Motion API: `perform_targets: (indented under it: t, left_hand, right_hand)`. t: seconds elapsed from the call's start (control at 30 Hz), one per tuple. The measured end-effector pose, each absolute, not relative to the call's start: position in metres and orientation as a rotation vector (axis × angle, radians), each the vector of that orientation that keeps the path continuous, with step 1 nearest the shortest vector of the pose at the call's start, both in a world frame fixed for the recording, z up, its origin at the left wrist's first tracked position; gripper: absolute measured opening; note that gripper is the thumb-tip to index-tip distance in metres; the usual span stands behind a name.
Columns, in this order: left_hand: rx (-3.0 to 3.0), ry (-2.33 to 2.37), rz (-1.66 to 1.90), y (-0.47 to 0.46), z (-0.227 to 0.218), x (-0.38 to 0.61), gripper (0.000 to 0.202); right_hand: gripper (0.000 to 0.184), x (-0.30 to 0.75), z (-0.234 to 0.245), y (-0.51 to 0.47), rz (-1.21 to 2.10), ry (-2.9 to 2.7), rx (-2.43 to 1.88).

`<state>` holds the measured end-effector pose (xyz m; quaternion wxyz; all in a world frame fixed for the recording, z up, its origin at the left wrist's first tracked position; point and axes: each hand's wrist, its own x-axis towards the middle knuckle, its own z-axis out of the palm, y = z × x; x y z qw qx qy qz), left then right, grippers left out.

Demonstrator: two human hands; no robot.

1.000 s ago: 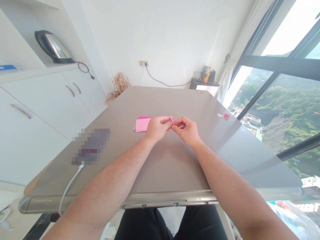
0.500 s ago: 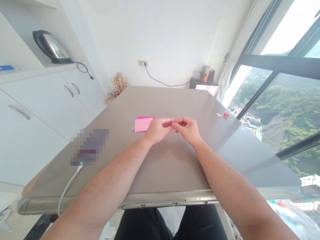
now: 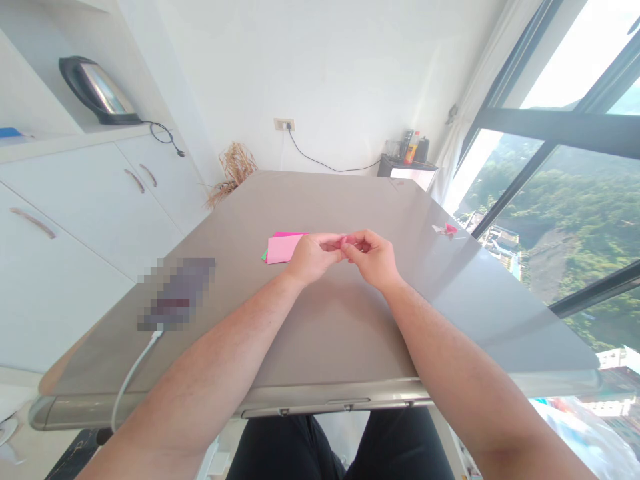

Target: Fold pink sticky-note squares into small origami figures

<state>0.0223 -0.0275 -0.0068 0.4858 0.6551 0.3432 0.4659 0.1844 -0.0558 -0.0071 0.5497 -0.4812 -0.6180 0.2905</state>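
Observation:
A small piece of pink paper [image 3: 343, 241] is pinched between the fingertips of my two hands above the middle of the table; most of it is hidden by the fingers. My left hand [image 3: 316, 255] closes on it from the left, and my right hand [image 3: 371, 253] grips it from the right with thumb and forefinger. Just left of my left hand lies a stack of coloured paper [image 3: 283, 249], light pink on top, with magenta and green edges showing beneath. My left hand covers the stack's right end.
A blurred-out dark flat object [image 3: 180, 293] with a white cable [image 3: 133, 373] lies on the table [image 3: 340, 333] at left. Small red and pale scraps [image 3: 450, 229] rest near the right edge by the window. A kettle [image 3: 103, 93] stands on the left shelf.
Both hands stay together around the pink paper, with slight finger movement; less of the paper shows above the fingertips. The whole view has shifted slightly.

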Motion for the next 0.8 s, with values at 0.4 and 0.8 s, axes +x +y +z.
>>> perform_targets:
  t: [0.4,0.8]
  left_hand:
    - [1.630,0.874,1.158,-0.0245,-0.0120,0.0217,0.032]
    - [1.566,1.016,1.203,-0.0239,-0.0172,0.0270,0.047]
  right_hand:
    - [0.019,0.1848,-0.0050,-0.0556,0.705,-1.470,-1.161]
    - [0.015,0.1856,-0.0138,-0.0500,0.413,-1.611,-1.097]
